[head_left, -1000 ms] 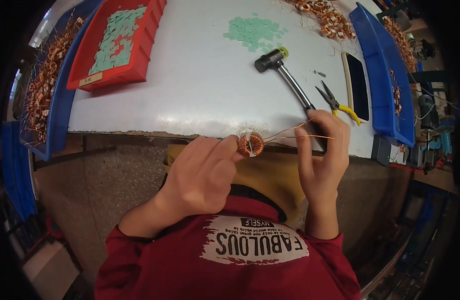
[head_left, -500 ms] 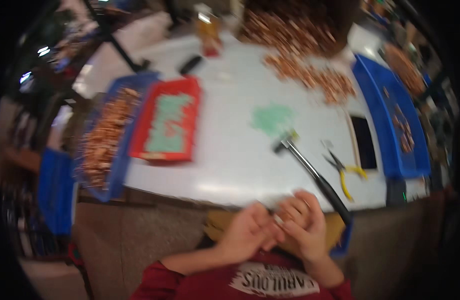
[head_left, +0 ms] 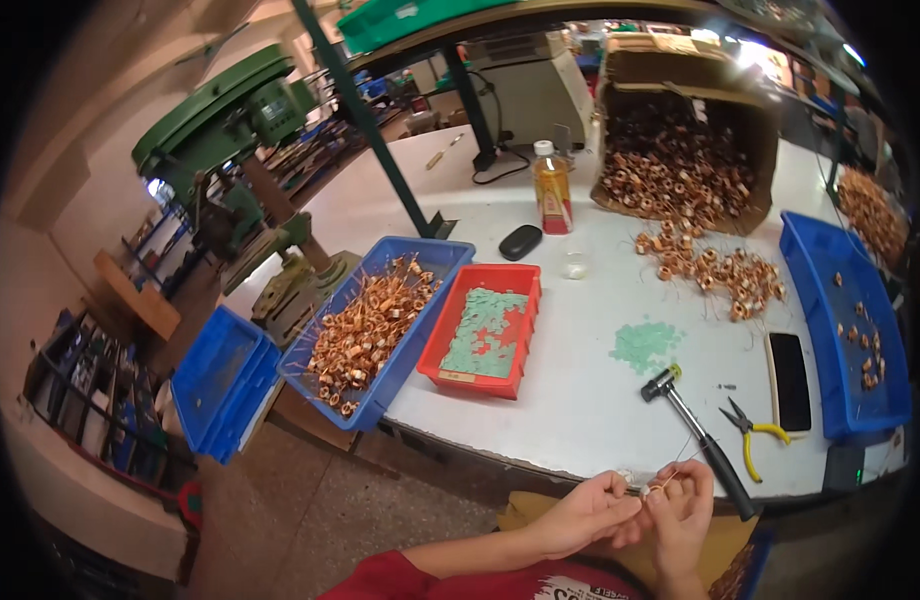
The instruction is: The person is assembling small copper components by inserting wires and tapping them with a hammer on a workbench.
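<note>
Just beyond the table's front edge my two hands meet close together, fingers curled. My right hand pinches a small copper wire coil, whose thin leads stick up past the fingertips. My left hand is closed against it, thumb and fingers pressed together; what lies between them is hidden. Nearest on the tabletop is a hammer with a black grip, its handle end overhanging the edge by my right hand. Yellow-handled pliers lie right of it, and small green pieces are heaped beyond its head.
A red tray contains green pieces. Left of it stands a blue bin of copper coils. A tipped carton spills coils at the back. At right are a phone and another blue bin. A bottle stands behind.
My view has swung up and left, so the table and hands sit lower and further right in the picture. Both hands stay together at the table edge, fingers still closed. The blur has gone.
</note>
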A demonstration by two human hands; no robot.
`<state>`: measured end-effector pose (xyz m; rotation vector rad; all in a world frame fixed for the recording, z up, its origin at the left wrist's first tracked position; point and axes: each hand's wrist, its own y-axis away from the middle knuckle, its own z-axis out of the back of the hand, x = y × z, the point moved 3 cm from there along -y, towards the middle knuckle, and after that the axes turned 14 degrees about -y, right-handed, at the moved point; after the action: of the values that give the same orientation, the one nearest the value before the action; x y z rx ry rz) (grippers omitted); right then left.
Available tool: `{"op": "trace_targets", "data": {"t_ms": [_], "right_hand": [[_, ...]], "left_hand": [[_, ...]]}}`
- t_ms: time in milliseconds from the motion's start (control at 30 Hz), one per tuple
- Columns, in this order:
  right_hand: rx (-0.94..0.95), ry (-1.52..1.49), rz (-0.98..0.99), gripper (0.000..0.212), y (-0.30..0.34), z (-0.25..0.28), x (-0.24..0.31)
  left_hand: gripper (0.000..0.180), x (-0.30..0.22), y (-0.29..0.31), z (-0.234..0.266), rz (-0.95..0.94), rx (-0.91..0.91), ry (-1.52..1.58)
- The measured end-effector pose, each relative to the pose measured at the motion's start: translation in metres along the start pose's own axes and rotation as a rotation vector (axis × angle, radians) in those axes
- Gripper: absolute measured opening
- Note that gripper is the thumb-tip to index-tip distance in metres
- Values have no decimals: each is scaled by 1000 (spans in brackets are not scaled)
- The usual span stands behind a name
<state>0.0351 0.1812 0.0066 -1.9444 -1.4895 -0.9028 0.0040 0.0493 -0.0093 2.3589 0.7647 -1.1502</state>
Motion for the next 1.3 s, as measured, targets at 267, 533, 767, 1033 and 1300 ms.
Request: {"op": "trace_targets", "data": {"t_ms": [267,533,767,1033,1300], "right_hand": [[-211,-164,106,44,-14,7,44],[-173,292,250,24,-15,35,90],[30,1162,1099,21,-12,33,235],[-504,1560,1183,22,-69,50,315],[-160,2324,590,8,-171,121,260]], "left_hand": [[18,-26,-2,-1,-147,-242,-477],[21,-34,-14,9,-36,-387,-565],[15,-38,-19,7,-161,-341,-543],[14,-35,-25,25,-177,-348,-528],[13,-34,-26,29,-165,-320,-490]]}}
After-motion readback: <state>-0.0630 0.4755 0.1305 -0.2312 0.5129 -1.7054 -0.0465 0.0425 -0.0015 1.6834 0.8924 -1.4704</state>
